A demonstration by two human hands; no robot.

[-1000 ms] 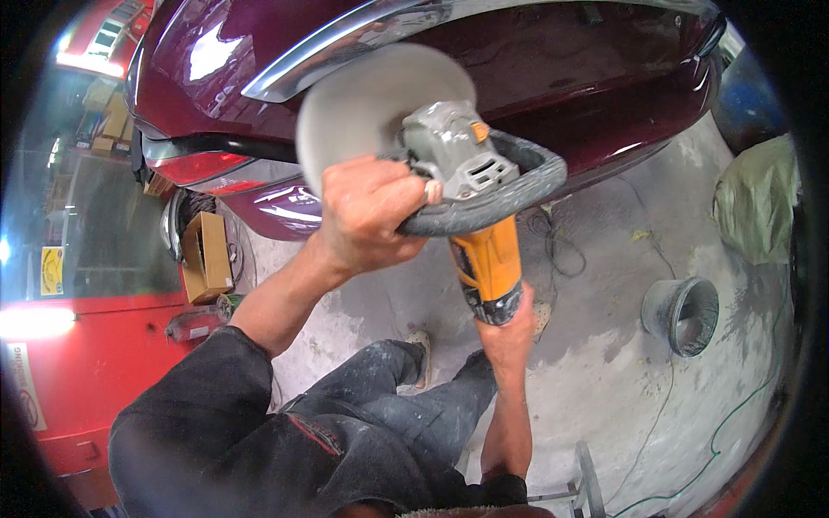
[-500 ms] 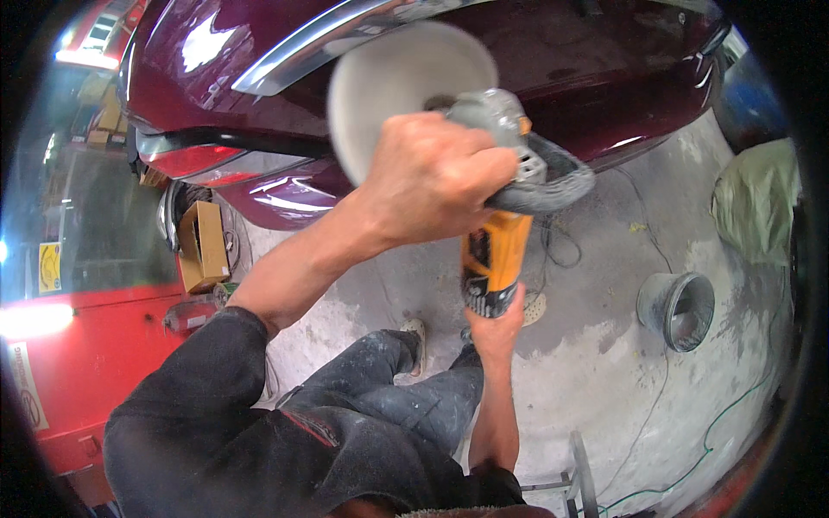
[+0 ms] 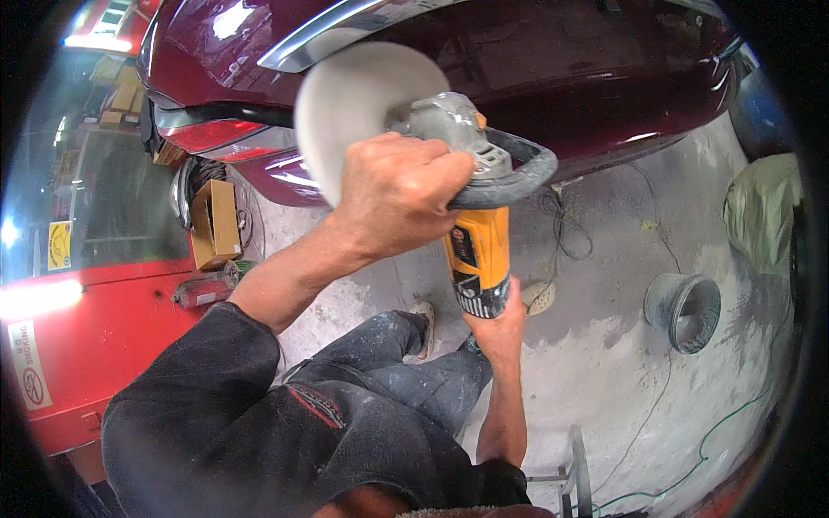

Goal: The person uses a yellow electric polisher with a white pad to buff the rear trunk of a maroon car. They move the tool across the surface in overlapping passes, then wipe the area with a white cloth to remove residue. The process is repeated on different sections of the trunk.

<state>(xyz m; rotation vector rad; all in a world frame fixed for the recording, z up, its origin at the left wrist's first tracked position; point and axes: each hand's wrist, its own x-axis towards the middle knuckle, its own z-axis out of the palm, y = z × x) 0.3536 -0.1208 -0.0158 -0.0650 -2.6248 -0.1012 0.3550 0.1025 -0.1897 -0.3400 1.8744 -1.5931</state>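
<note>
A yellow and grey car polisher (image 3: 484,246) is held up against the rear of a dark maroon car (image 3: 561,78). Its round white pad (image 3: 358,104) is blurred, as if spinning, just below the chrome trim strip (image 3: 337,34); whether its far face touches the paint is hidden. My left hand (image 3: 401,186) is closed round one side of the looped black front handle (image 3: 531,173), next to the grey gear head. Lower down, my right hand (image 3: 499,328) wraps the black tail end of the polisher body, its fingers partly hidden behind it.
Left of the car's red tail light (image 3: 211,134) are a cardboard box (image 3: 216,224) and a red vehicle (image 3: 112,337). A bucket (image 3: 682,311) lies on its side at right, near a covered bundle (image 3: 764,207). Cables (image 3: 566,229) and a green hose (image 3: 704,457) cross the floor.
The polisher has moved left and slightly nearer to me, with both hands still on it. Its pad now sits further left along the car, and the view has shifted a little.
</note>
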